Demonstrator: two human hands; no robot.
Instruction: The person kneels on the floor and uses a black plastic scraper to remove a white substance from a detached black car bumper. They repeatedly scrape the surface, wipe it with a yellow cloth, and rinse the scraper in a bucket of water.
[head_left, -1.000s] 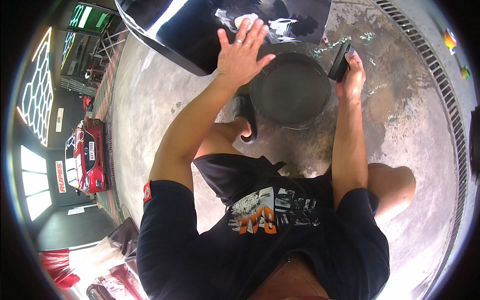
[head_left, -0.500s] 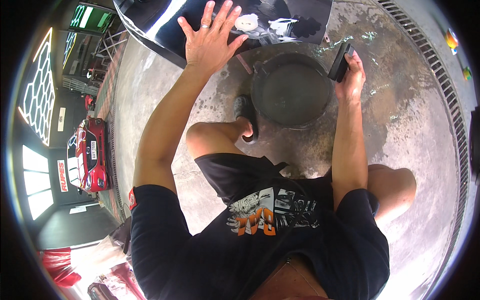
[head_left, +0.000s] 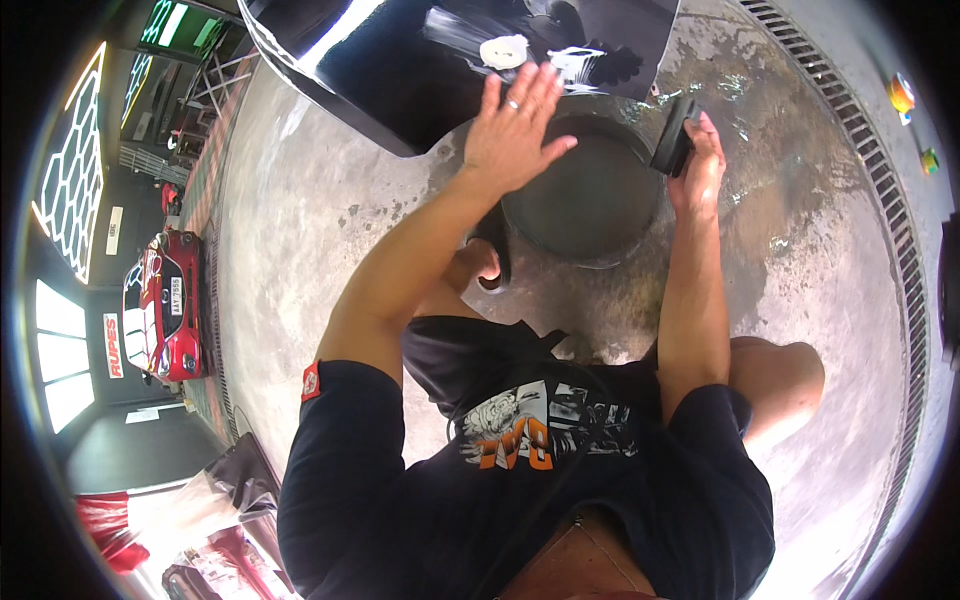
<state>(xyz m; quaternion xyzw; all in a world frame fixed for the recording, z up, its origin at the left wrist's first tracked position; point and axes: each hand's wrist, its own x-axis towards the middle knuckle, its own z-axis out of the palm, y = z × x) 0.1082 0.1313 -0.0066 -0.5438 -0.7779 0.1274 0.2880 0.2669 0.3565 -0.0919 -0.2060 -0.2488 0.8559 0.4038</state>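
The left grip (head_left: 507, 138) has moved rightward along the black panel (head_left: 390, 85).

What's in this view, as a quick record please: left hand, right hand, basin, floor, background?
Left hand: the hand is open and spread over the glossy black panel; contact unclear
Right hand: the hand grips a black block
Basin: dark round basin, on the floor between the forearms
Floor: concrete, partly wet, with a drain grate on the right
Background: red car, far left

Hexagonal lights (head_left: 75, 165) blaze left; white glare streaks glossy black panel (head_left: 400, 95); fisheye bends drain grate (head_left: 877, 165) right; corners black.
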